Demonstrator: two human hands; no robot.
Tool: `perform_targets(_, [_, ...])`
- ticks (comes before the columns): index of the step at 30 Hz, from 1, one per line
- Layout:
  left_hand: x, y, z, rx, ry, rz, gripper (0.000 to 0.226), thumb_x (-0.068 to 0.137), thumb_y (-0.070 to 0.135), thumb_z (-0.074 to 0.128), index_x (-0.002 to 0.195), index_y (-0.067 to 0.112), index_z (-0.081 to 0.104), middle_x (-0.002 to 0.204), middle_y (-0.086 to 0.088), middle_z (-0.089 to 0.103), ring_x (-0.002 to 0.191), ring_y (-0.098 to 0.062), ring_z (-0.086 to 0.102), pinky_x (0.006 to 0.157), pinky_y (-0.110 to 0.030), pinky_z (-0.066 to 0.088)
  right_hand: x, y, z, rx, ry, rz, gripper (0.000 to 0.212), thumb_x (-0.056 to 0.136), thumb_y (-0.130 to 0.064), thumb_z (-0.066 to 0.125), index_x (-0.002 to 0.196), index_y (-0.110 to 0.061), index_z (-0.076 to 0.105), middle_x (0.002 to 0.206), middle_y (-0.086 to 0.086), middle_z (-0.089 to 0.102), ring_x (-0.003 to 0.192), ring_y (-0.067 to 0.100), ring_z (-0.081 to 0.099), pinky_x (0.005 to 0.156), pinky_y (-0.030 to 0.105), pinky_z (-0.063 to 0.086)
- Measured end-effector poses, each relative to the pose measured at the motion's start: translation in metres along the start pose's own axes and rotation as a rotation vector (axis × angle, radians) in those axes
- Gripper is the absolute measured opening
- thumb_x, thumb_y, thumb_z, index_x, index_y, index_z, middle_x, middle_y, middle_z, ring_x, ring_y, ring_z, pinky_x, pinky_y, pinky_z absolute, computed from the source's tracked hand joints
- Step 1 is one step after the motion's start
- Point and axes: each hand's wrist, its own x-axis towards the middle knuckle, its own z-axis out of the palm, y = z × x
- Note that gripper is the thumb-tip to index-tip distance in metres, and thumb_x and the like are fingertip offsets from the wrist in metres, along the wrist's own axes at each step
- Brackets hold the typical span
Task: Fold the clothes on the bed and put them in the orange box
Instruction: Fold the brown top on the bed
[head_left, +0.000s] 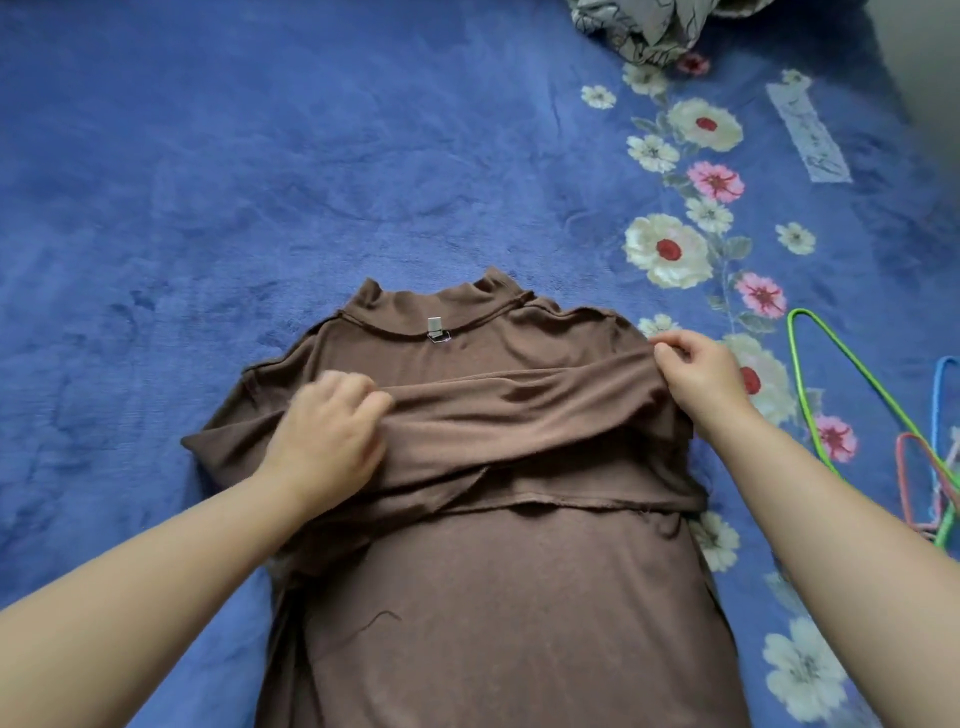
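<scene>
Brown jersey fills the near half of the view: a high-necked brown garment (498, 597) lies inside out on the blue floral bedcover (260, 156), collar away from the person, label showing below the neck. Both sleeves look already laid across the chest, and a band of cloth is bunched over them. The left hand (327, 436) has its fingers curled into that bunch on the left side; the right hand (701, 379) pinches the cloth at the right shoulder edge between thumb and fingertips. By my reading the folding of this piece is under way but far from done: the long body hanging towards the person has yet to be doubled up, and nothing is boxed. No orange box is in view, so where it stands I cannot tell. At the top edge lies a crumpled patterned cloth (639, 26), perhaps another garment to fold, though too little shows to be sure. Just beside the garment on the right lie wire hangers, a green hanger (852, 384) over pink and blue ones, near enough to snag a wide fold.
</scene>
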Motion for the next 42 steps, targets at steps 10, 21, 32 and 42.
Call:
perform_targets(10, [-0.005,0.046,0.033,-0.093,-0.034,0.233,0.011,0.066,0.023,0.042,0.07,0.013,0.044,0.059,-0.006,0.051,0.05,-0.026,0.051,0.039,-0.025,0.036,-0.023,0.03,0.013,-0.21,0.153,0.17,0.047,0.089,-0.044,0.054,0.107,0.0,0.053,0.114,0.02,0.053,0.112,0.035,0.047,0.088,0.037,0.035])
perform_targets(21, [-0.007,0.05,0.04,0.044,0.203,0.271,0.011,0.074,0.007,0.041,0.074,0.015,0.033,0.058,-0.005,0.045,0.06,-0.022,0.033,0.052,-0.031,0.023,-0.037,0.057,0.02,0.236,-0.057,0.359,0.034,0.075,-0.019,0.074,0.099,-0.012,0.05,0.071,-0.003,0.054,0.077,0.02,0.054,0.076,0.037,0.046])
perform_targets(32, [-0.01,0.041,0.017,-0.137,0.051,0.353,0.013,0.081,0.016,0.039,0.093,0.012,0.045,0.063,-0.005,0.058,0.055,-0.021,0.055,0.055,-0.025,0.039,-0.018,0.044,-0.021,0.718,-0.027,0.169,0.041,0.079,0.024,0.044,0.075,-0.015,0.054,0.05,-0.012,0.059,0.049,-0.005,0.054,0.051,0.008,0.043])
perform_targets(42, [-0.015,0.05,0.008,-0.12,-0.29,0.411,0.022,0.073,0.024,0.041,0.058,0.017,0.056,0.057,0.002,0.052,0.05,-0.019,0.054,0.047,-0.024,0.039,-0.043,0.08,-0.02,-0.024,-0.486,0.219,0.059,0.078,0.01,0.052,0.13,-0.015,0.039,0.077,0.002,0.044,0.058,0.014,0.04,0.055,0.025,0.033])
